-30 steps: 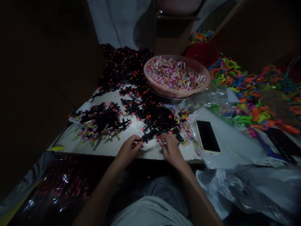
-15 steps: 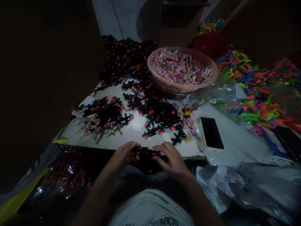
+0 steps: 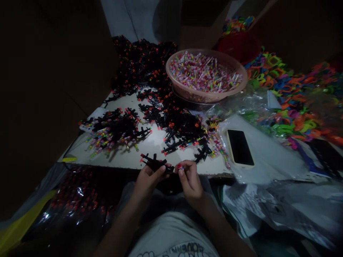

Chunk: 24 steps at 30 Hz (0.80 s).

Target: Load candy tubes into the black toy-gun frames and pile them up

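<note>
My left hand (image 3: 150, 178) is closed round a black toy gun (image 3: 153, 162) with an orange-red tip, held above the table's front edge. Just to its right, the fingers of my right hand (image 3: 190, 178) pinch a small candy tube (image 3: 181, 167) with a red end, close to the gun's rear end. Whether the two touch I cannot tell. On the table (image 3: 125, 159) ahead lie a pile of black toy guns with candy tubes (image 3: 115, 128) at the left and more black toy guns (image 3: 184, 126) in the middle.
A pink basket (image 3: 174, 85) full of candy tubes stands behind, beside a large heap of black toy guns (image 3: 142, 64). At the right are a phone (image 3: 240, 147) on plastic sheeting (image 3: 270, 157) and colourful plastic pieces (image 3: 297, 121). Below left sits a clear bag (image 3: 77, 192).
The toy gun has turned and risen in my left hand, its orange tip now pointing left. My right hand has come off the gun's end and now pinches a candy tube. The view has shifted slightly.
</note>
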Tool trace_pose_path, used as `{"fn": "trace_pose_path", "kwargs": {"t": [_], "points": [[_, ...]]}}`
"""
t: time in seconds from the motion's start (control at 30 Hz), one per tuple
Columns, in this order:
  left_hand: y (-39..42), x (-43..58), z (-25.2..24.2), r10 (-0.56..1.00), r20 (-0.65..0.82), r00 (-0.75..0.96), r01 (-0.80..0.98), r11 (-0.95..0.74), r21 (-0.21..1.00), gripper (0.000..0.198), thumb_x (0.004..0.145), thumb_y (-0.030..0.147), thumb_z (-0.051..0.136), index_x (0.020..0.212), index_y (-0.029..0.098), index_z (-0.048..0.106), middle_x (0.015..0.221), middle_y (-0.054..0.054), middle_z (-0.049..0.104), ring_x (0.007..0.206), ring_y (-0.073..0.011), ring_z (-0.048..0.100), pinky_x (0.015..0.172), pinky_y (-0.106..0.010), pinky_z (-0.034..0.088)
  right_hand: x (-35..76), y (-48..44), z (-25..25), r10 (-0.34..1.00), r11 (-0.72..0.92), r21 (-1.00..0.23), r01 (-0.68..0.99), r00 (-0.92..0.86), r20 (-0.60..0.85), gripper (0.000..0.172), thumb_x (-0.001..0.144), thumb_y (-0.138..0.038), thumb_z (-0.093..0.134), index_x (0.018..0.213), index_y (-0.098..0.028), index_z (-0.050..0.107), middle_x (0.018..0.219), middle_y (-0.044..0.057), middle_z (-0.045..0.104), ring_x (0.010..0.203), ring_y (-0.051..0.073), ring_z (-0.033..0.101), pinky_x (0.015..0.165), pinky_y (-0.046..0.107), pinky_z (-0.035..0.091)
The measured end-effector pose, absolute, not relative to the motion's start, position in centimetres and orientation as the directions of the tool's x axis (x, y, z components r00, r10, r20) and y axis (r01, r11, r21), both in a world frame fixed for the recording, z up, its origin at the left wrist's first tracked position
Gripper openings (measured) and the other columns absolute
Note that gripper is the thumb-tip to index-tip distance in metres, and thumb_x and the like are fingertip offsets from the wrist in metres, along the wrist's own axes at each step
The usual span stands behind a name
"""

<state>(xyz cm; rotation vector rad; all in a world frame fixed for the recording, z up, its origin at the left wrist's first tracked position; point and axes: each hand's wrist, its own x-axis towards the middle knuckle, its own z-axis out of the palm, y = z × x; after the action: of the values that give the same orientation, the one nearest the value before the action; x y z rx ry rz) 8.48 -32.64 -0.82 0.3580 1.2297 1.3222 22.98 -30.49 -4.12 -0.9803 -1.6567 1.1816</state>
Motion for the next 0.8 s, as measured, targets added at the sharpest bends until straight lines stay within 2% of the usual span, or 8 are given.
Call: {"fn": "trace_pose_path", "kwargs": {"t": [0.2, 0.33, 0.53, 0.6, 0.7, 0.8], "points": [[-32.7, 8.4, -0.6, 0.856, -0.404, -0.324, -0.44, 0.241, 0.865, 0.045, 0.049, 0.029, 0.087, 0.085, 0.014, 0.063, 0.08, -0.008, 0.074, 0.079, -0.024, 0.07, 0.069, -0.032, 0.056, 23.3, -30.3, -3.0, 0.919, 0.279, -0.941, 0.193, -0.339, 0.203, 0.011, 0.094, -0.028, 0.042, 0.103, -0.022, 0.045, 0.095, 0.006, 0.058, 0.087, 0.016, 0.058, 0.078, 0.03, 0.048], [-32.8, 8.5, 0.0, 0.845, -0.405, -0.349, -0.396, 0.259, 0.881, 0.045, 0.045, 0.031, 0.088, 0.08, 0.014, 0.065, 0.076, -0.009, 0.074, 0.08, -0.0262, 0.07, 0.074, -0.035, 0.055, 23.4, -30.1, -2.8, 0.91, 0.277, -0.94, 0.198, -0.369, 0.19, 0.009, 0.093, -0.027, 0.043, 0.099, -0.022, 0.047, 0.094, 0.005, 0.06, 0.084, 0.016, 0.06, 0.073, 0.028, 0.049], [-32.9, 8.4, -0.3, 0.825, -0.387, -0.411, -0.346, 0.252, 0.904, 0.039, 0.046, 0.029, 0.087, 0.076, 0.013, 0.068, 0.075, -0.008, 0.074, 0.078, -0.0252, 0.07, 0.074, -0.033, 0.055, 22.7, -30.4, -2.6, 0.887, 0.31, -0.885, 0.347, -0.441, 0.138, 0.011, 0.092, -0.028, 0.042, 0.097, -0.02, 0.048, 0.089, 0.006, 0.062, 0.08, 0.018, 0.06, 0.07, 0.03, 0.048], [-32.9, 8.5, -1.0, 0.829, -0.385, -0.405, -0.363, 0.241, 0.9, 0.037, 0.05, 0.029, 0.086, 0.079, 0.013, 0.069, 0.079, -0.008, 0.074, 0.079, -0.0235, 0.07, 0.075, -0.032, 0.054, 22.4, -30.4, -2.8, 0.886, 0.386, -0.813, 0.436, -0.42, 0.196, 0.014, 0.091, -0.03, 0.047, 0.099, -0.019, 0.048, 0.09, 0.007, 0.061, 0.083, 0.021, 0.058, 0.073, 0.034, 0.046], [-33.0, 8.8, -2.2, 0.843, -0.396, -0.363, -0.435, 0.222, 0.872, 0.031, 0.058, 0.03, 0.082, 0.081, 0.014, 0.07, 0.083, -0.008, 0.074, 0.081, -0.0215, 0.069, 0.077, -0.029, 0.053, 22.0, -30.2, -3.3, 0.859, 0.508, -0.615, 0.603, -0.402, 0.316, 0.013, 0.092, -0.03, 0.045, 0.094, -0.018, 0.049, 0.085, 0.009, 0.059, 0.079, 0.024, 0.054, 0.073, 0.04, 0.042], [-33.0, 9.2, -3.2, 0.852, -0.433, -0.294, -0.499, 0.25, 0.83, 0.03, 0.062, 0.031, 0.08, 0.084, 0.013, 0.071, 0.086, -0.008, 0.074, 0.083, -0.0216, 0.069, 0.08, -0.031, 0.052, 22.0, -30.0, -3.9, 0.816, 0.578, -0.531, 0.619, -0.437, 0.378, 0.016, 0.095, -0.027, 0.036, 0.085, -0.019, 0.047, 0.075, 0.008, 0.056, 0.07, 0.023, 0.051, 0.068, 0.038, 0.039]]}}
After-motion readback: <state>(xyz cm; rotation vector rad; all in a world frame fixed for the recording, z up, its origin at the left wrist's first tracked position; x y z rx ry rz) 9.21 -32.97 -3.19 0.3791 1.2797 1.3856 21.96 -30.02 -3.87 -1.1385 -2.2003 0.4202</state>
